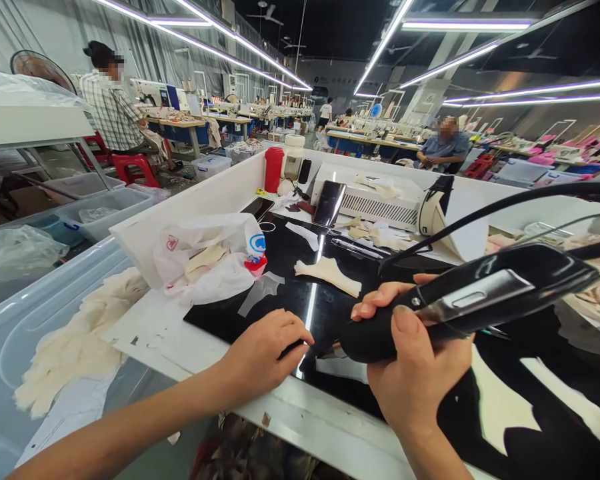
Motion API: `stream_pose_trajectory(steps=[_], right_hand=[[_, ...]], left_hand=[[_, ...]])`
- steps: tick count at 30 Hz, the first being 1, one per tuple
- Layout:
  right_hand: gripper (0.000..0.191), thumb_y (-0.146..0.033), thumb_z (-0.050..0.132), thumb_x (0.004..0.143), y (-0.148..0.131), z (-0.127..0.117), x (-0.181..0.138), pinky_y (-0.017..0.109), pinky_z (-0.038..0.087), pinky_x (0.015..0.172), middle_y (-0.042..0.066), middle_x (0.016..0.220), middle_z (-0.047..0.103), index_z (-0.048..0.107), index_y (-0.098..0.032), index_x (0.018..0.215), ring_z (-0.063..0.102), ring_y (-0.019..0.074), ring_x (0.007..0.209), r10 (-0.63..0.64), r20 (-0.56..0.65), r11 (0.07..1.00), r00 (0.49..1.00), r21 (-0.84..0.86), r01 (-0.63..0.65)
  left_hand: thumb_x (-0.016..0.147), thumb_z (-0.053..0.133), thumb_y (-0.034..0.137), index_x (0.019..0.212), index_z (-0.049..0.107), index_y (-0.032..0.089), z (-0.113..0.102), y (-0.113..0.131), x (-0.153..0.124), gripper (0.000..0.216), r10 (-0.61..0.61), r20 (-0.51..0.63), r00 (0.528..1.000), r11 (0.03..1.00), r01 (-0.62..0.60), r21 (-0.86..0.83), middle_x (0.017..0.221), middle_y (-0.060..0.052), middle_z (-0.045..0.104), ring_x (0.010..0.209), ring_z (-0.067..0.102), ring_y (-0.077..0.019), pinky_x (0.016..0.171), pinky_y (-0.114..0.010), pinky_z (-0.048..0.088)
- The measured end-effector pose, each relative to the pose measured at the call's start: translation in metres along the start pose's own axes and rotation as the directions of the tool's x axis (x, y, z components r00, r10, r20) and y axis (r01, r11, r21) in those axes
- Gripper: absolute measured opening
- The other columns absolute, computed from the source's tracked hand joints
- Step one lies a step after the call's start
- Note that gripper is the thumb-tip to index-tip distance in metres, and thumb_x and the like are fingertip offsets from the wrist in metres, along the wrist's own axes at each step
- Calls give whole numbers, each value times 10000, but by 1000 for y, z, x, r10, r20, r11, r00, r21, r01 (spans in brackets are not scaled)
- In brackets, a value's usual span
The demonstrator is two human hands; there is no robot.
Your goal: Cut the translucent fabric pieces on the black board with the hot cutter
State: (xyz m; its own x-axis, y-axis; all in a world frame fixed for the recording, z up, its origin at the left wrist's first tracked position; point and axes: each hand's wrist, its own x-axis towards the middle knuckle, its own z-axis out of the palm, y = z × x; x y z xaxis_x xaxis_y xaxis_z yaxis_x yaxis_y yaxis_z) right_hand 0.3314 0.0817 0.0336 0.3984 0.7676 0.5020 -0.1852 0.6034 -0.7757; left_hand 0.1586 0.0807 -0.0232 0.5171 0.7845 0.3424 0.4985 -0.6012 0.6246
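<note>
Head view: near the front edge of the white desk (290, 407), my right hand (420, 380) is clamped round a black corded handheld tool (480, 290), its tip by a pale cut piece (343, 368), my left hand (265, 353) nearby, thumb apart from curled fingers.

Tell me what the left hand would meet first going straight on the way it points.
Probably the rounded front of the black tool held in the right hand; depth between it and the left hand is unclear.
</note>
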Motion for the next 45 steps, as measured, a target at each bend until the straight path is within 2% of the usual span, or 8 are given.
stream_pose_trajectory(steps=[9, 16, 22, 27, 30, 33, 38, 45], right_hand=[[343, -282, 767, 853, 1, 2, -2, 359, 554, 624, -42, 794, 652, 559, -258, 1124, 626, 156, 612, -12, 21, 999, 1000, -48, 13], [350, -271, 793, 813, -6, -1, -2, 326, 541, 565, -38, 765, 654, 581, -247, 1092, 613, 154, 595, -2, 1, 1000, 1000, 4, 2], [343, -270, 786, 837, -2, -3, -7, 331, 552, 595, -39, 783, 652, 577, -251, 1108, 622, 150, 614, 24, 27, 1000, 999, 2, -24], [330, -276, 782, 839, -7, -3, -5, 331, 558, 600, -37, 780, 658, 580, -253, 1100, 624, 151, 616, 31, 58, 999, 998, 9, -32], [336, -277, 802, 804, -15, -8, 5, 316, 556, 571, -38, 754, 661, 600, -249, 1072, 611, 150, 595, 21, -3, 1000, 1000, 9, -21], [376, -285, 837, 734, -22, -16, 17, 303, 555, 537, -44, 722, 654, 617, -247, 1037, 593, 151, 577, -21, -85, 1000, 996, -7, 20], [421, -284, 859, 676, -23, -27, 26, 286, 555, 510, -45, 714, 658, 622, -241, 1021, 587, 152, 576, -33, -179, 999, 983, -43, 26], [418, -291, 860, 708, -17, -31, 27, 293, 571, 532, -41, 723, 674, 616, -233, 1044, 610, 149, 574, -63, -159, 997, 985, -45, 56]], left_hand=[[996, 563, 146, 1057, 691, 200, 2, -2, 0, 152, 11, 22, 1000, 999, -12, 46, 1076, -31, 716, 1028, 623, -186, 964, -335, 518], [1008, 550, 142, 1059, 687, 191, 4, -5, -1, 153, 24, 20, 999, 998, -26, 64, 1080, -27, 711, 1032, 630, -182, 1051, -358, 483], [1011, 546, 145, 1068, 694, 187, 7, -6, 0, 163, 32, 28, 999, 996, -34, 78, 1072, -34, 708, 1029, 619, -192, 1018, -363, 489], [1011, 580, 154, 1059, 731, 208, 3, -4, -1, 168, 117, 59, 991, 990, -121, 67, 1082, -31, 702, 1031, 631, -186, 1049, -375, 461], [1013, 581, 155, 1045, 746, 211, -5, -6, 4, 177, 177, 129, 976, 981, -185, 54, 1100, -42, 697, 1026, 636, -182, 1019, -352, 478], [1026, 566, 167, 1122, 725, 198, -14, -11, 21, 188, 238, 222, 945, 969, -247, 12, 1167, -72, 694, 1083, 639, -195, 980, -315, 501], [1004, 658, 246, 1292, 618, 204, -16, -19, 63, 294, 412, 377, 830, 911, -386, -146, 1319, -93, 684, 1301, 588, -252, 1180, -402, 391], [939, 751, 362, 1426, 531, 248, -4, -22, 81, 547, 385, 561, 733, 923, -298, -244, 1484, -106, 592, 1525, 393, -314, 1284, -600, 190]])
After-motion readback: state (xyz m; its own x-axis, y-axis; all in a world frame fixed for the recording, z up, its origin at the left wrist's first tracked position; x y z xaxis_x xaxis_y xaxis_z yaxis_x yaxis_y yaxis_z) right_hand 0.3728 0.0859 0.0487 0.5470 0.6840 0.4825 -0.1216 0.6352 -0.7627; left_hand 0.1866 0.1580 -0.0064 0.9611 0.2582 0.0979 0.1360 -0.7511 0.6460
